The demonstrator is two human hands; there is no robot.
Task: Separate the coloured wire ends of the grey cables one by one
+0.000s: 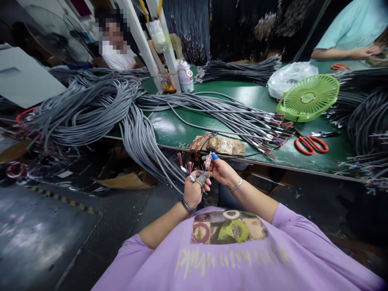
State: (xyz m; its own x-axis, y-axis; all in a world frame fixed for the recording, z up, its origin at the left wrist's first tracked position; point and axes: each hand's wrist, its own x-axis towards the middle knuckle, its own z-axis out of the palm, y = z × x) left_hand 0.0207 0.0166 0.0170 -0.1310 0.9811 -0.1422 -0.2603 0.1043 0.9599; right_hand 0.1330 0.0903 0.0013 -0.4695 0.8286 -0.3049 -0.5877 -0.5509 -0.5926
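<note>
My left hand (194, 190) is closed around the end of a grey cable, a grey covering on one finger. Thin coloured wires (190, 167) fan out above that hand. Close beside it, my right hand (224, 171) pinches a small pale strip with reddish marks (208, 161); its exact kind is too small to tell. A blue finger cover (215, 156) sits on a right fingertip. Grey cables (145, 145) hang over the table edge down to my left hand. Just beyond the hands lies a worn wooden block (224, 145) with red and black leads.
On the green table (163, 125) lie more grey cables with bared ends (273, 129), orange-handled scissors (312, 144), a green fan (309, 97), a plastic bag (291, 76) and a lilac bottle (185, 76). Dark cable bundles (371, 117) fill the right side. Two people sit across the table.
</note>
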